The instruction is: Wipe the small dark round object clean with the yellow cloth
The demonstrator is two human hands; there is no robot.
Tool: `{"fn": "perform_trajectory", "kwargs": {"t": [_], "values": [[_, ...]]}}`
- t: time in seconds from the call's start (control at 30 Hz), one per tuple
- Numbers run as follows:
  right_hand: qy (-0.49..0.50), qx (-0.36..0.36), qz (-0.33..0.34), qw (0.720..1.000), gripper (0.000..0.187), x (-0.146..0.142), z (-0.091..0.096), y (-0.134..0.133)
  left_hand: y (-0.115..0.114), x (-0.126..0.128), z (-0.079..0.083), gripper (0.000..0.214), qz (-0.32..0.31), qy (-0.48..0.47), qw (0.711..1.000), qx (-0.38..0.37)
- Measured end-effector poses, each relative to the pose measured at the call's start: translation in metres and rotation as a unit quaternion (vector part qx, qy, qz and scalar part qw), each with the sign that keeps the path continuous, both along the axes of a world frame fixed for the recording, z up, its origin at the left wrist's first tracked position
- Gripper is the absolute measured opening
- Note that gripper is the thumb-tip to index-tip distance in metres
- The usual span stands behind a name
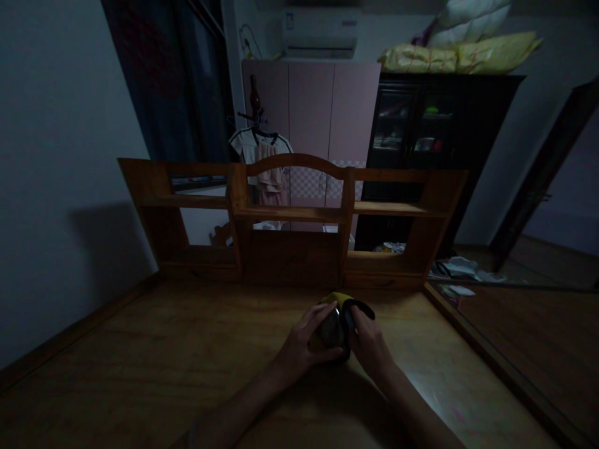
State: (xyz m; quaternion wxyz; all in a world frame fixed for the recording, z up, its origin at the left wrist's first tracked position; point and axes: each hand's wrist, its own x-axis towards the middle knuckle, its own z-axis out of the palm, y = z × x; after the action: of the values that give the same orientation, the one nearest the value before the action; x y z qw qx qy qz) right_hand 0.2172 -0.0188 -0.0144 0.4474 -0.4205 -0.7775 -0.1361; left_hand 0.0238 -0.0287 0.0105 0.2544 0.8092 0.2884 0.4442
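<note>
My left hand (302, 343) is closed around a dark, rounded, shiny object (331, 330), fingers over its top and thumb along its near side. My right hand (372, 340) pinches a black and yellow piece (342, 299), perhaps cloth or a pouch, against the right side of that object. The black edge curls up past the right fingers. Dim light hides what exactly the rounded object is. Both hands are close together, low over the wooden surface (224, 349).
A wooden shelf unit (292, 214) runs along the far edge of the wooden surface. A raised wooden rail (486, 355) borders the right side, and a white wall (60, 187) stands at left. Beyond are a pink wardrobe (311, 112), hanging clothes (269, 162) and a black cabinet (421, 162).
</note>
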Motion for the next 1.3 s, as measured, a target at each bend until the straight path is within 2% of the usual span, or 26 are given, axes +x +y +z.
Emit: {"fn": "perform_trajectory", "kwargs": {"t": [0.17, 0.37, 0.5, 0.67, 0.77, 0.93, 1.07, 1.2, 1.3], "values": [[0.003, 0.003, -0.02, 1.0, 0.032, 0.0021, 0.0055, -0.0027, 0.0025, 0.0013, -0.0019, 0.073, 0.002, 0.004, 1.0, 0.024], [0.002, 0.008, -0.018, 1.0, 0.037, 0.0022, 0.0047, -0.0026, 0.0005, 0.001, 0.0003, 0.074, 0.002, 0.024, 0.998, 0.056], [-0.014, 0.02, -0.003, 1.0, 0.042, 0.0012, 0.003, -0.0019, -0.0025, 0.0007, -0.0016, 0.083, 0.002, 0.036, 0.999, 0.037], [-0.045, 0.039, 0.015, 0.998, 0.04, 0.0005, 0.0034, -0.0013, -0.0006, 0.0008, -0.0078, 0.108, -0.01, 0.006, 1.0, -0.018], [-0.043, 0.045, 0.012, 0.998, 0.042, 0.0009, 0.0029, -0.0014, 0.0006, 0.001, -0.0094, 0.114, -0.008, -0.002, 1.0, -0.019], [-0.033, 0.039, 0.006, 0.999, 0.048, 0.0013, 0.0002, -0.0014, -0.0002, 0.0025, -0.0087, 0.105, 0.043, 0.036, 0.998, 0.022], [-0.033, 0.033, -0.007, 0.999, 0.049, 0.0001, -0.0004, -0.0008, -0.0022, 0.0015, -0.0048, 0.095, 0.037, 0.051, 0.997, 0.034], [-0.029, 0.011, 0.008, 0.999, 0.046, -0.0007, 0.0008, -0.0003, -0.0043, -0.0001, -0.0015, 0.091, 0.025, 0.04, 0.999, 0.006], [-0.019, -0.018, 0.007, 1.0, 0.041, 0.0001, -0.0001, 0.0016, -0.0051, 0.0017, -0.0015, 0.085, 0.016, 0.008, 0.999, -0.044]]}}
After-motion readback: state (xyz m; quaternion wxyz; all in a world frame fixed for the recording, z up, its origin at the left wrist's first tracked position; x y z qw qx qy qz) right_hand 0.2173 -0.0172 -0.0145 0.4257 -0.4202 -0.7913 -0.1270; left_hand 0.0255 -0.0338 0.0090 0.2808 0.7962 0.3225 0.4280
